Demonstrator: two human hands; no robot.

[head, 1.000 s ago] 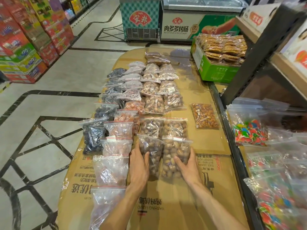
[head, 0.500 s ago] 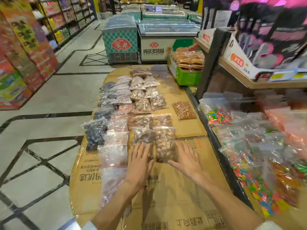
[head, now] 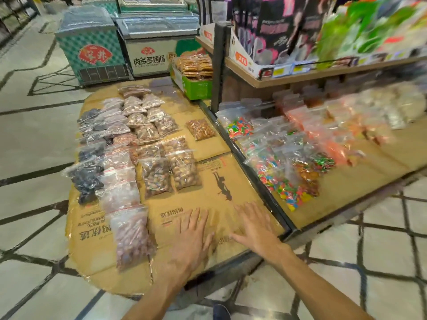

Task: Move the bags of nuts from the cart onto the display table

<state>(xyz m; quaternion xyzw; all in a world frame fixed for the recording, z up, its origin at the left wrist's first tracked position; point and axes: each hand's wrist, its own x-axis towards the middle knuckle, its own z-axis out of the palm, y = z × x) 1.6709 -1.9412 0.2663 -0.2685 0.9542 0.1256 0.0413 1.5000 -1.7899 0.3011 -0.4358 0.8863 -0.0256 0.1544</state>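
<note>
The bags of nuts [head: 147, 144] lay in rows along the left edge and middle of the display table [head: 242, 181]. My left hand [head: 193, 236] and right hand [head: 256, 227] were spread flat near its front edge, holding nothing. I judged one placement finished; the next move called for the cart, which I could not see.

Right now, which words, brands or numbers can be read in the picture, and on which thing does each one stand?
"肉多多烤肠": white freezer front.
Red fan logo on the green freezer: two characters, too distorted to read.
Cardboard on the display table: upside-down print, too blurred to read.
Shelf price tags: too small.
Red label on the white box: blurred.
</note>
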